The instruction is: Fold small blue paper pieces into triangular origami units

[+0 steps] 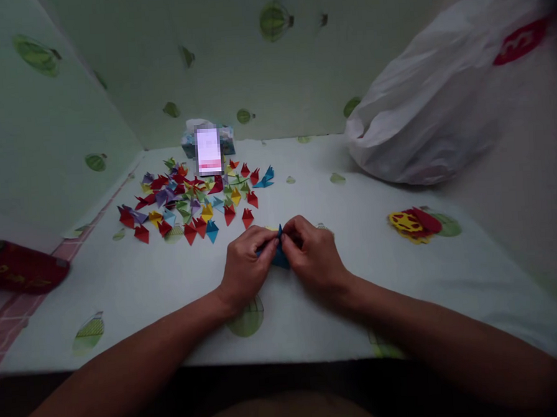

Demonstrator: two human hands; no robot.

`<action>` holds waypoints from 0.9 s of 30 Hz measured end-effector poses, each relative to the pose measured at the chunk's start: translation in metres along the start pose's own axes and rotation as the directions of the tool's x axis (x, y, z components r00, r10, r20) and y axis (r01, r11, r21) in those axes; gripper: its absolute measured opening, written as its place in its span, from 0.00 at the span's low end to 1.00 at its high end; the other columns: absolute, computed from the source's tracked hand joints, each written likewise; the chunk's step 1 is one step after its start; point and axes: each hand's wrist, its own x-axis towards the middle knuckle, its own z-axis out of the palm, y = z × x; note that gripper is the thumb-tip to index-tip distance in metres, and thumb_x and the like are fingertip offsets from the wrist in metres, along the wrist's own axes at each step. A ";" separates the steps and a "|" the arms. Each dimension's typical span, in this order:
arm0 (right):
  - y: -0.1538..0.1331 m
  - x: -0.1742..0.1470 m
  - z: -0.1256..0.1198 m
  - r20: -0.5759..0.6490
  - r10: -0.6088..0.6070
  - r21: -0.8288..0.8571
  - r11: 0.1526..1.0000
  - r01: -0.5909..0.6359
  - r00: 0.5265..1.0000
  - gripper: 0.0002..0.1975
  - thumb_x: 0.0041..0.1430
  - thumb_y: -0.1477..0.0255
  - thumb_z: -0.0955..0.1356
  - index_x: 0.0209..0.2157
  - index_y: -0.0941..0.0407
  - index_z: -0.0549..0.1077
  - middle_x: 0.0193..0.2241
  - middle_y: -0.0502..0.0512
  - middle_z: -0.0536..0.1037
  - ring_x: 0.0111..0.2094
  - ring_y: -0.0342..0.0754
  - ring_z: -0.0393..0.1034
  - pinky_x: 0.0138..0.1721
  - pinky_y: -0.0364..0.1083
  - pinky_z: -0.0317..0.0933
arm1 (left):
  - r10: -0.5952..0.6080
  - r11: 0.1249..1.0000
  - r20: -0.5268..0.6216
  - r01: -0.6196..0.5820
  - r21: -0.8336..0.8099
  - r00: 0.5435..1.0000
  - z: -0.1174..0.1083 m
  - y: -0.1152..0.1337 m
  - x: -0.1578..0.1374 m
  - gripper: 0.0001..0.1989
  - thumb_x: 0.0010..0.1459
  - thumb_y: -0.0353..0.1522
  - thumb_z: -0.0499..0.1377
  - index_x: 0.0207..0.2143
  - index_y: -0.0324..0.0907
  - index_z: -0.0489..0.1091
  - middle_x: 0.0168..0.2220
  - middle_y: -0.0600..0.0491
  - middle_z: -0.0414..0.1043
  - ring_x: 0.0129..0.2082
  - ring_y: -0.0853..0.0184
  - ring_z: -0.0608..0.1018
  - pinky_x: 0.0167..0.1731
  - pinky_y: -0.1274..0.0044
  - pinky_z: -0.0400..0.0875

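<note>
A small blue folded paper piece [281,257] with a narrow point sticking up is between my two hands, over the middle of the table. My left hand [248,263] pinches its left side with thumb and forefinger. On the other side, my right hand [314,253] is closed on it near the upright point. The fingertips hide part of the folds. Behind my hands a sliver of pale yellow shows, too covered to name. Farther back to the left lies a spread of folded paper cranes [200,227] in red, blue, yellow, purple and green.
A phone [209,150] with a lit, blurred screen leans on a tissue box [228,139] behind the cranes. Yellow and red cut-out pieces [407,225] lie at right. A white plastic bag [423,114] bulges at the back right. A red container [24,268] lies at the left edge.
</note>
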 end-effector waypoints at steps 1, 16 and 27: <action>0.000 0.000 0.000 -0.001 0.003 0.000 1.000 -0.003 1.000 0.02 0.58 0.74 0.63 0.30 0.56 0.67 0.22 0.52 0.74 0.22 0.45 0.68 0.27 0.44 0.56 | 0.001 1.000 -0.005 -0.001 -0.001 1.000 0.000 0.000 0.000 0.06 0.61 0.23 0.60 0.37 0.39 0.77 0.35 0.49 0.79 0.35 0.66 0.80 0.38 0.74 0.76; -0.003 0.001 -0.002 0.024 0.058 0.055 0.997 -0.059 0.998 0.04 0.60 0.71 0.65 0.31 0.55 0.65 0.22 0.51 0.74 0.22 0.45 0.68 0.27 0.43 0.57 | -0.052 0.999 -0.006 0.052 -0.018 0.999 -0.002 0.001 0.002 0.07 0.62 0.25 0.60 0.36 0.41 0.78 0.35 0.49 0.79 0.35 0.66 0.80 0.38 0.74 0.76; 0.002 0.002 -0.001 0.016 0.050 -0.050 0.998 -0.049 0.999 0.04 0.58 0.73 0.63 0.29 0.55 0.67 0.21 0.52 0.73 0.22 0.45 0.65 0.27 0.44 0.54 | -0.061 0.998 -0.002 0.061 -0.005 0.998 -0.002 0.000 0.001 0.08 0.61 0.25 0.60 0.38 0.42 0.78 0.36 0.49 0.80 0.36 0.65 0.81 0.40 0.72 0.76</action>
